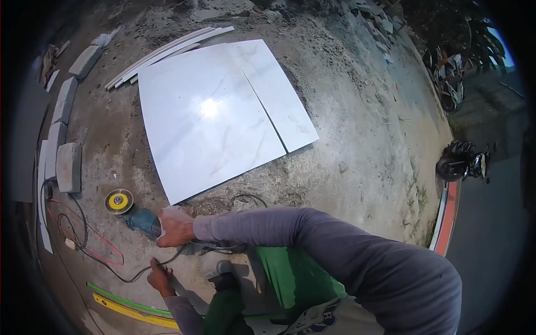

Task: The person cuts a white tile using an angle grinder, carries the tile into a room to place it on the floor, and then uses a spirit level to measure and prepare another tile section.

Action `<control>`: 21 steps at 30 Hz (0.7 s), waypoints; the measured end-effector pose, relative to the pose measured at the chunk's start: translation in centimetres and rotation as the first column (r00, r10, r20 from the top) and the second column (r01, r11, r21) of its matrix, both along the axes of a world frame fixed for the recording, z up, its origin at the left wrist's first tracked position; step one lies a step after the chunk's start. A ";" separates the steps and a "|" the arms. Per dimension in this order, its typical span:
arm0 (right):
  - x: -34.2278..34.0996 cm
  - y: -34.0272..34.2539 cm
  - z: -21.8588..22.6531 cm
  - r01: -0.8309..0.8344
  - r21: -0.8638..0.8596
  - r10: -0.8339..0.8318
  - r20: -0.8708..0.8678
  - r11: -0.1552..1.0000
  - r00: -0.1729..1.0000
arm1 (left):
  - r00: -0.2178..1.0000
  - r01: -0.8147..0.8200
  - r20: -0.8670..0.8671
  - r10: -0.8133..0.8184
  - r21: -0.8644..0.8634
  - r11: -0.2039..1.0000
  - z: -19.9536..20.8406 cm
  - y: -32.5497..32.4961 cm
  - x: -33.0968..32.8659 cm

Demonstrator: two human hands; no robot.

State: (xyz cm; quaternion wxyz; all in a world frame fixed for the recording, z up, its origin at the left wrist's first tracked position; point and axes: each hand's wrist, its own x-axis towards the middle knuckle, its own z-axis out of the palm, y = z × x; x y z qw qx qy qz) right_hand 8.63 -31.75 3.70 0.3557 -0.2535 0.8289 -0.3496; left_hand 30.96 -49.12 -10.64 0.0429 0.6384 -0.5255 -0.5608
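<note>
My right hand (177,228) is closed round the rear of a teal angle grinder (143,221), left of the middle. The grinder's yellow-centred disc (119,201) points away to the left, over the bare ground. Below it, my left hand (160,278) is closed on the dark power cord (133,279), with some fingers hidden. Beyond my hands lies a large glossy white tile (206,134) with faint veins. A narrower tile strip (279,100) lies along its right side, a thin dark gap between them.
Long pale tile strips (167,56) lie behind the big tile. Pale blocks (68,167) line the left. A yellow level (131,312) and a green straight bar (125,298) lie near my left forearm. Loops of cord and red string (111,251) cross the ground. A motorbike (460,162) stands far right.
</note>
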 end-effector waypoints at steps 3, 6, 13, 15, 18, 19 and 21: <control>-0.1 -0.2 1.9 0.123 -0.166 -0.124 0.004 0.978 0.992 | 0.979 0.018 -0.206 -0.006 0.057 0.998 -3.5 -2.1 -0.9; 0.2 2.9 3.1 0.262 -0.182 -0.255 0.063 0.948 0.965 | 0.984 0.082 -0.168 -0.057 0.147 0.986 1.8 0.9 -4.9; 0.4 4.5 8.3 0.418 -0.252 -0.366 0.230 0.873 0.902 | 0.701 0.713 0.210 -0.682 -0.230 0.662 -4.9 -5.1 -2.3; 0.2 3.5 5.5 0.437 -0.264 -0.407 0.165 0.859 0.899 | 0.951 0.310 0.029 -0.308 -0.105 0.945 -4.4 -4.7 -2.4; -0.3 4.1 3.9 0.424 -0.150 -0.390 0.209 0.893 0.897 | 0.948 0.316 0.022 -0.319 0.093 0.944 -0.1 -1.1 -3.4; -0.5 3.1 4.3 0.359 -0.130 -0.329 0.207 0.924 0.922 | 0.908 0.419 -0.011 -0.418 0.007 0.908 -0.8 -2.3 -1.8; -1.0 4.3 3.1 0.344 -0.035 -0.340 0.093 0.938 0.936 | 0.854 0.517 0.074 -0.514 -0.015 0.856 0.8 0.5 -4.0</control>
